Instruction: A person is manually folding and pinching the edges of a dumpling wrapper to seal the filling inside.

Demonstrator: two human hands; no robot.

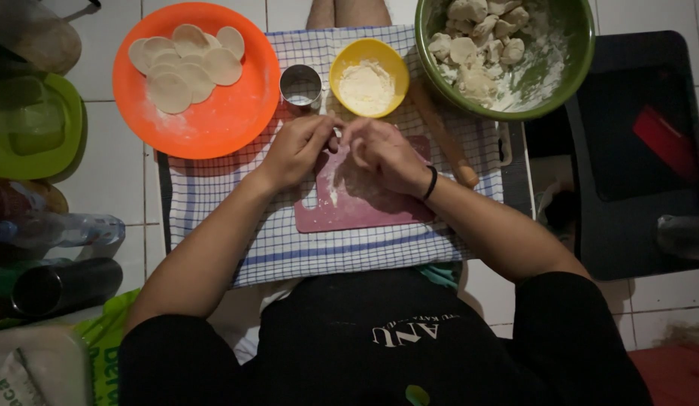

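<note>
My left hand (297, 149) and my right hand (383, 154) meet fingertip to fingertip over a pink cutting board (342, 214) dusted with flour. Between the fingertips they pinch a small pale piece of dough (337, 135), mostly hidden. A black band circles my right wrist. The board lies on a blue-checked cloth (214, 210). Just beyond my hands stand a metal ring cutter (300, 84) and a yellow bowl of flour (368, 77). A wooden rolling pin (443, 135) lies to the right of my right hand.
An orange plate (214, 120) with several round dough discs sits at the far left. A green bowl (571, 53) of dough lumps stands at the far right. Bottles, a green container and bags line the left edge. A dark tray lies to the right.
</note>
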